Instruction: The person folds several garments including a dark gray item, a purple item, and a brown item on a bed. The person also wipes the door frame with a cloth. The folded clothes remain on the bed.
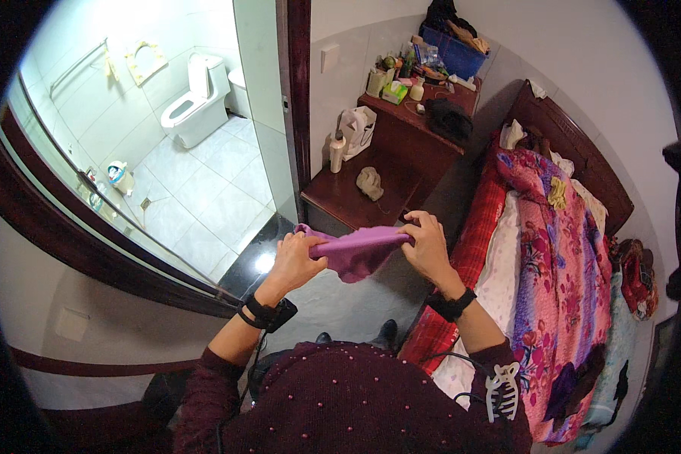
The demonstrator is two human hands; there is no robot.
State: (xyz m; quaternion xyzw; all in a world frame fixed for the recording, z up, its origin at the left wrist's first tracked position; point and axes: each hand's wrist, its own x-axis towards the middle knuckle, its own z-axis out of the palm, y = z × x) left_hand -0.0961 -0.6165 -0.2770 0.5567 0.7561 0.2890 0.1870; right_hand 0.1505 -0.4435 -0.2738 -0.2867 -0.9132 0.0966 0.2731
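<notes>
A small purple cloth [358, 249] is stretched between my two hands, above the floor and in front of a low dark-red wooden cabinet. My left hand [295, 258] pinches its left end with thumb and fingers. At the right end, my right hand [428, 244] grips the upper corner. The cloth's lower edge hangs loose in the middle; whether it is a garment I cannot tell. Black straps with cords circle both wrists. On the cabinet top [335, 196], just beyond the cloth, lies a crumpled beige cloth [369, 183].
To the right is a bed with a floral quilt [564, 272] and dark clothing [573, 380]. A white bottle [337, 152] and a paper bag [360, 133] stand on the cabinet. Behind, a higher cabinet holds a tissue box [395, 92] and a blue bin [453, 51]. At left, a doorway shows a toilet [196, 105].
</notes>
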